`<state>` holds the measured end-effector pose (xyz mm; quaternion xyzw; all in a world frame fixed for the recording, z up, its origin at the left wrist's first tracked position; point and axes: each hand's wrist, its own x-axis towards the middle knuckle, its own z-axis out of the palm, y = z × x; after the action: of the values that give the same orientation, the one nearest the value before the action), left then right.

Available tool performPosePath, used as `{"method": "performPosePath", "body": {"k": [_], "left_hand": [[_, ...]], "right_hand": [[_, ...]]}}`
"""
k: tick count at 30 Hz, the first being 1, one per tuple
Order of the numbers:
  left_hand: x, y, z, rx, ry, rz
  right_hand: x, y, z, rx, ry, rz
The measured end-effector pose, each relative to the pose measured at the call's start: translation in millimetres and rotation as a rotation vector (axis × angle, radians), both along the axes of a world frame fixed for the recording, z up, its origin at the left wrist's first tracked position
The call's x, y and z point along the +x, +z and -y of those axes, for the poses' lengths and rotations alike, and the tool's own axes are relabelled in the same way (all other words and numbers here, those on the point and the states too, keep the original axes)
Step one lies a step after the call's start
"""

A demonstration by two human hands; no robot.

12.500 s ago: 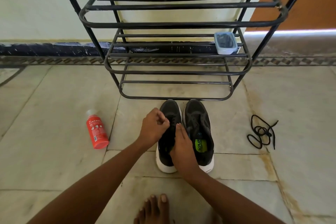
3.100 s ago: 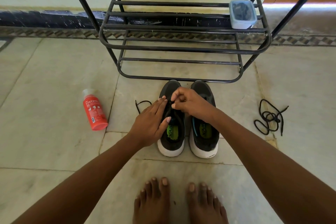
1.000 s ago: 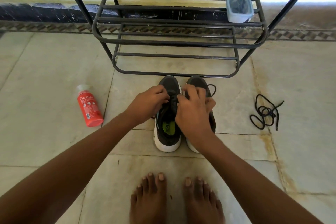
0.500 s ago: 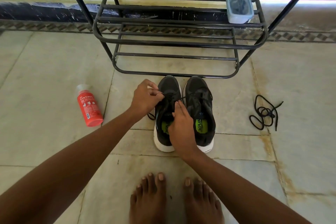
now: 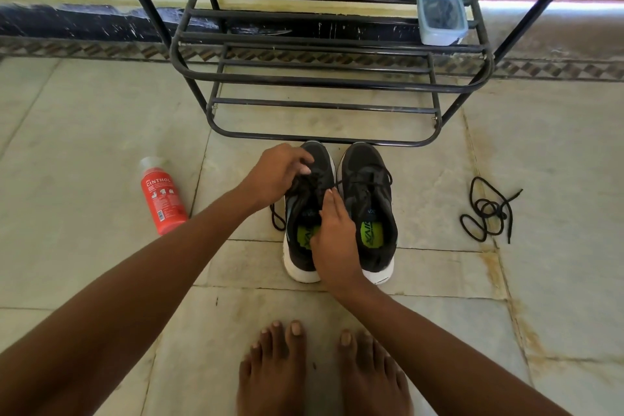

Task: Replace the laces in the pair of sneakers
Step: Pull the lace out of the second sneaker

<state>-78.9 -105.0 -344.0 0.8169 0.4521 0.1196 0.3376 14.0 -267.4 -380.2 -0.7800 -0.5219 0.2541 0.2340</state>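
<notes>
The pair of black mesh sneakers with white soles [image 5: 366, 209] stands on the tiled floor just before the black metal shoe rack [image 5: 324, 84]. Left hand [image 5: 277, 176], fingers curled, pinches the black lace [image 5: 312, 179] at the left sneaker's forward eyelets. Right hand [image 5: 334, 233] lies on that sneaker's tongue, fingers straight, grasping nothing.

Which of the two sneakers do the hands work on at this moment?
The left sneaker, nearer the red bottle: both hands are on it, while the right sneaker stands untouched.

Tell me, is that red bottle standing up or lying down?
Lying down. The red bottle rests on its side on the floor tiles, cap pointing toward the wall.
</notes>
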Motion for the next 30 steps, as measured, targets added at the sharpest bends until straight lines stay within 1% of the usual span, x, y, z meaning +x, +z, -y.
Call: {"method": "performPosePath", "body": {"k": [1, 2, 3, 4, 5, 6, 7, 8, 10, 11, 12, 13, 14, 15, 16, 17, 18, 19, 20, 22, 23, 24, 25, 27, 28, 29, 30], "left_hand": [[-7, -3, 2, 0.038, -0.061, -0.019], [-15, -11, 3, 0.064, 0.017, -0.023], [-37, -24, 36, 0.090, 0.130, -0.120], [-62, -41, 98, 0.015, 0.134, -0.115], [-73, -68, 161, -0.135, 0.158, -0.118], [-85, -111, 243, -0.244, 0.216, -0.063], [-88, -127, 281, -0.334, 0.264, -0.015], [-83, -118, 271, -0.413, 0.308, 0.075], [-59, -49, 144, -0.673, 0.323, 0.397], [-42, -24, 84, -0.534, 0.324, 0.373], [-21, 1, 29, -0.482, 0.435, 0.379], [-14, 3, 8, -0.449, 0.442, 0.338], [-8, -3, 18, -0.423, 0.262, 0.329], [-9, -2, 12, -0.281, 0.096, 0.204], [-19, -7, 15, -0.155, 0.033, 0.157], [-19, -6, 10, -0.071, -0.093, 0.106], [-22, -11, 12, 0.031, -0.213, 0.004], [-23, -8, 7, 0.080, -0.281, -0.075], [-25, -6, -2, 0.109, -0.317, -0.104], [-24, -2, -5, 0.171, -0.313, -0.100], [-23, -2, 1, 0.202, -0.251, -0.059], [-21, -2, 6, 0.159, -0.135, 0.033], [-19, 1, 9, 0.039, 0.000, 0.171], [-14, 13, 14, -0.412, 0.292, 0.517], [-12, 16, 15, -0.593, 0.398, 0.654], [-11, 17, 15, -0.672, 0.460, 0.696], [-10, 19, 16, -0.644, 0.459, 0.665]], "right_hand": [[0, 0, 0, -0.002, -0.004, 0.006], [0, 1, 1, -0.003, -0.008, 0.017], [0, 1, 1, -0.005, -0.010, 0.029], [-1, 1, 2, -0.003, -0.014, 0.037], [-1, 0, 2, 0.000, -0.018, 0.044], [-1, 0, 2, 0.004, -0.024, 0.048], [-2, 1, 3, 0.003, -0.025, 0.052], [-3, 1, 3, -0.001, -0.023, 0.054], [-3, 0, 3, -0.004, -0.015, 0.058], [-3, 0, 3, -0.005, -0.013, 0.060], [-3, 1, 3, -0.010, -0.009, 0.065], [-2, 1, 3, -0.015, -0.003, 0.069], [-2, 2, 3, -0.017, 0.002, 0.072], [-2, 3, 3, -0.018, 0.004, 0.071], [-2, 4, 3, -0.019, 0.002, 0.068], [-2, 5, 3, -0.024, 0.000, 0.067], [-1, 5, 3, -0.029, -0.001, 0.071], [-1, 5, 3, -0.032, 0.000, 0.078], [-1, 5, 3, -0.036, 0.001, 0.086], [0, 5, 3, -0.043, 0.003, 0.095], [0, 6, 3, -0.046, 0.005, 0.094], [-1, 5, 3, -0.051, 0.006, 0.090], [-1, 6, 3, -0.053, 0.006, 0.086], [-1, 6, 2, -0.053, 0.008, 0.083], [-1, 7, 2, -0.058, 0.012, 0.086], [-1, 7, 2, -0.063, 0.016, 0.088], [-1, 7, 2, -0.068, 0.018, 0.087]]}}
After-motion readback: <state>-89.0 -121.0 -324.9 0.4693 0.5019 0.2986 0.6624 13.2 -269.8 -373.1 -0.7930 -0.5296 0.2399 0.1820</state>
